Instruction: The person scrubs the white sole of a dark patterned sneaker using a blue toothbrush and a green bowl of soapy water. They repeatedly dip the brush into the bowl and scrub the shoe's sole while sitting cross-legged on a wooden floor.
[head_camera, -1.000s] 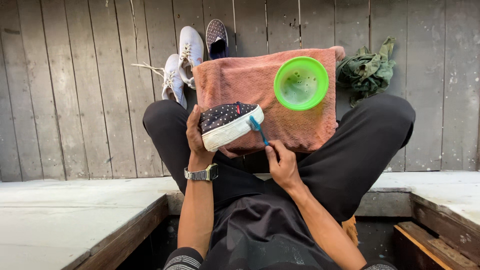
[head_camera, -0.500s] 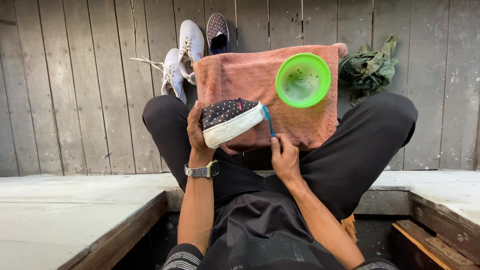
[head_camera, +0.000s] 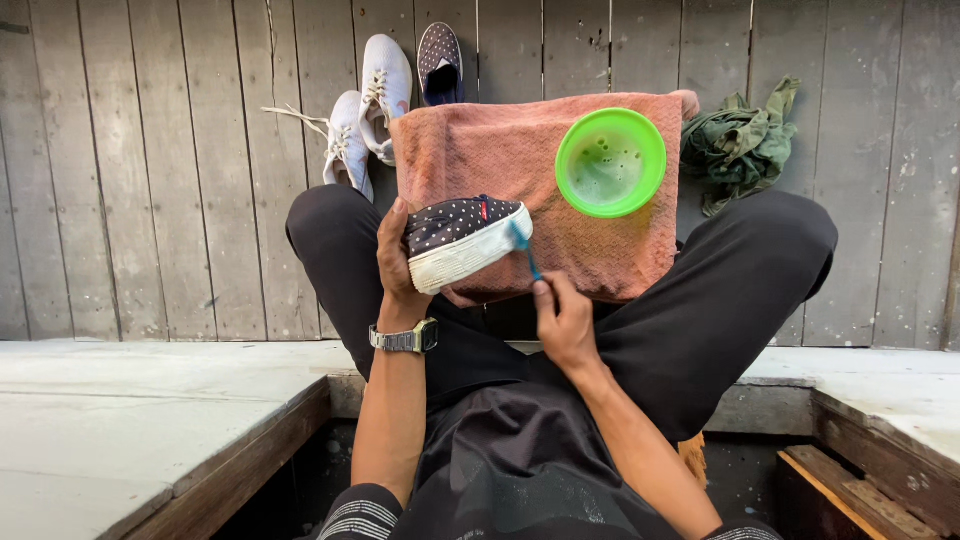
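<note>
Two hands: both at work over the lap of a seated person in black trousers, seen from above.
Left hand (head_camera: 398, 262): wrapped around the heel end of a dark polka-dot shoe (head_camera: 462, 235), tilting it on its side so the white sole edge faces the other hand; a wristwatch (head_camera: 405, 338) sits on this wrist.
Right hand (head_camera: 562, 318): fingers pinched around a small blue brush (head_camera: 524, 248), its head touching the toe end of the white sole.
Shoe position: held in the air just above a pink towel (head_camera: 500, 160), apart from the wooden floor.
Pink towel: spread across the knees, likely there to catch drips.
Green bowl (head_camera: 611, 162): resting on the towel, right of the shoe, close enough for the brush to reach.
White sneakers (head_camera: 365, 120): a pair lying on the plank floor beyond the left knee.
Second dotted shoe (head_camera: 440, 62): beside the sneakers, partly hidden behind the towel.
Green cloth (head_camera: 745, 140): crumpled on the floor to the right.
</note>
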